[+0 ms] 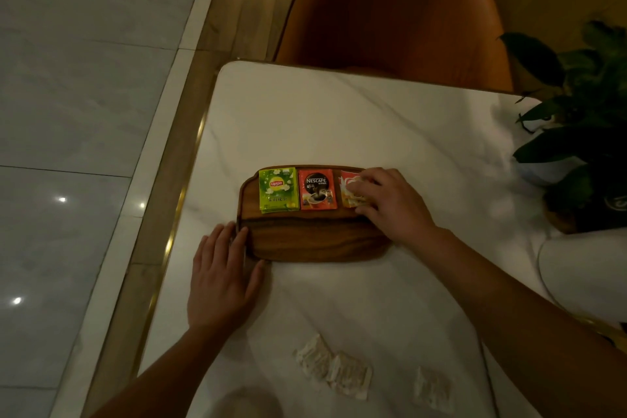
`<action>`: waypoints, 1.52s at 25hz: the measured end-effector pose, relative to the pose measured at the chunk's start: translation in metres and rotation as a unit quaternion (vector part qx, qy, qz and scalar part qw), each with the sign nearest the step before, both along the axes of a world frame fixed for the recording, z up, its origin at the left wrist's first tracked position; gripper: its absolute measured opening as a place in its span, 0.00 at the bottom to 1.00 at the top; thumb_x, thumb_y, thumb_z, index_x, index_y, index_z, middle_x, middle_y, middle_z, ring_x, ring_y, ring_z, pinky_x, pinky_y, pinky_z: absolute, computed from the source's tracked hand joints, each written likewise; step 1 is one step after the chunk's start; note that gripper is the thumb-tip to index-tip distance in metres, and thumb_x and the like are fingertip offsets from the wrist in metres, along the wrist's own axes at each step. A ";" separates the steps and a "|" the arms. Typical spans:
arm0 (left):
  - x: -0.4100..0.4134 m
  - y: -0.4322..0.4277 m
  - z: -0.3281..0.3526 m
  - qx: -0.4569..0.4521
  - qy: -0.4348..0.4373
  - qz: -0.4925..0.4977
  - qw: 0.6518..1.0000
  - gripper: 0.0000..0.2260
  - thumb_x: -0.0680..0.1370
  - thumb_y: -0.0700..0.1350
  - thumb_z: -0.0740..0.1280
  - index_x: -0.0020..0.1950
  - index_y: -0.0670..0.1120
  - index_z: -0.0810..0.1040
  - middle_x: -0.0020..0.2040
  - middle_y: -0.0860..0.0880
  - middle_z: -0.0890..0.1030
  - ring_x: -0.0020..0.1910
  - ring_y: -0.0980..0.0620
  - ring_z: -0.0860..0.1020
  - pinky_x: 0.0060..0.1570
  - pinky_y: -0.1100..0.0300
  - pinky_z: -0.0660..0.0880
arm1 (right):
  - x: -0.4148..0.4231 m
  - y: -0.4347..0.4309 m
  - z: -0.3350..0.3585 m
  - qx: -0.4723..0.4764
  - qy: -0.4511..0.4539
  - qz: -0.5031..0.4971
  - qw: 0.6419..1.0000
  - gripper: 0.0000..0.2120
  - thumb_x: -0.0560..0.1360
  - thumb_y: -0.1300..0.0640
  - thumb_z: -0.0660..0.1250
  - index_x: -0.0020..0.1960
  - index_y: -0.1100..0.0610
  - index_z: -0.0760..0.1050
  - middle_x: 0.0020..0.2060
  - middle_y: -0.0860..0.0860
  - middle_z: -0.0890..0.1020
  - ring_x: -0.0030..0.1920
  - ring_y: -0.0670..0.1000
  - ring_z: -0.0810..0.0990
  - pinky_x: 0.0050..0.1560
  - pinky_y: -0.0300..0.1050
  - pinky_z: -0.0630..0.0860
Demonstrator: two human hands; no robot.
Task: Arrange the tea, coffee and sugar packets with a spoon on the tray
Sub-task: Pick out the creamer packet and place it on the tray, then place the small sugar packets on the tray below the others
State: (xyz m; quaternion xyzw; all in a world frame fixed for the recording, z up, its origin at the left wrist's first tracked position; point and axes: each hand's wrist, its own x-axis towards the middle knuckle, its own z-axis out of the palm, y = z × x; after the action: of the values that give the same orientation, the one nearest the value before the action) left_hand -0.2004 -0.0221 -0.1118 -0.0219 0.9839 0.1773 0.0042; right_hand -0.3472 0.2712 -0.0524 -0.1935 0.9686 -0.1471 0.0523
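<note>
A dark wooden tray (305, 237) lies on the white marble table. Along its far edge sit a green Lipton tea packet (278, 189), a red Nescafe coffee packet (317, 190) and an orange-and-white packet (347, 188). My right hand (390, 202) rests on that orange-and-white packet with bent fingers and covers most of it. My left hand (222, 273) lies flat against the tray's near left corner, fingers straight. Several white sugar packets (334, 368) lie loose on the table close to me, and another white packet (431, 388) lies to their right. No spoon is visible.
An orange-brown chair (393, 10) stands behind the table's far edge. A leafy potted plant (583, 132) stands at the table's right side. A pale round object (251, 404) shows at the bottom edge. The table's left edge drops to a tiled floor.
</note>
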 end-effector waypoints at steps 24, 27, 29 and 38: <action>0.001 0.000 -0.005 -0.006 0.010 0.003 1.000 0.30 0.80 0.62 0.54 0.76 0.45 0.65 0.76 0.40 0.69 0.77 0.42 0.62 0.77 0.43 0.58 | 0.001 -0.002 -0.004 -0.025 0.026 0.057 0.998 0.17 0.71 0.57 0.74 0.59 0.56 0.81 0.60 0.57 0.79 0.61 0.60 0.73 0.53 0.53 0.78; 0.001 0.000 -0.006 -0.005 0.013 0.003 1.000 0.30 0.80 0.62 0.54 0.76 0.45 0.65 0.76 0.41 0.68 0.77 0.42 0.62 0.77 0.44 0.57 | 0.002 -0.001 -0.004 -0.046 0.025 0.040 0.998 0.16 0.72 0.56 0.74 0.59 0.56 0.81 0.59 0.57 0.79 0.60 0.59 0.74 0.54 0.53 0.77; 0.001 -0.001 -0.006 -0.008 0.012 0.004 1.000 0.30 0.80 0.62 0.54 0.76 0.45 0.65 0.76 0.41 0.68 0.77 0.43 0.62 0.77 0.44 0.57 | 0.001 0.000 -0.005 -0.046 0.025 0.037 0.998 0.14 0.72 0.57 0.74 0.57 0.57 0.82 0.58 0.58 0.80 0.59 0.60 0.74 0.53 0.54 0.77; 0.001 -0.001 -0.009 -0.010 0.017 0.003 1.000 0.29 0.80 0.61 0.55 0.77 0.46 0.64 0.76 0.41 0.68 0.78 0.43 0.61 0.78 0.45 0.55 | 0.002 -0.003 -0.008 -0.044 0.023 0.025 0.998 0.15 0.71 0.58 0.75 0.58 0.58 0.81 0.57 0.57 0.79 0.60 0.59 0.74 0.52 0.54 0.78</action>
State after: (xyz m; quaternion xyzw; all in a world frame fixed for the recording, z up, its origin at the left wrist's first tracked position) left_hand -0.1991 -0.0230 -0.1209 -0.0217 0.9855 0.1680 -0.0133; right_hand -0.3453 0.2683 -0.0600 -0.2233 0.9570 -0.1837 0.0255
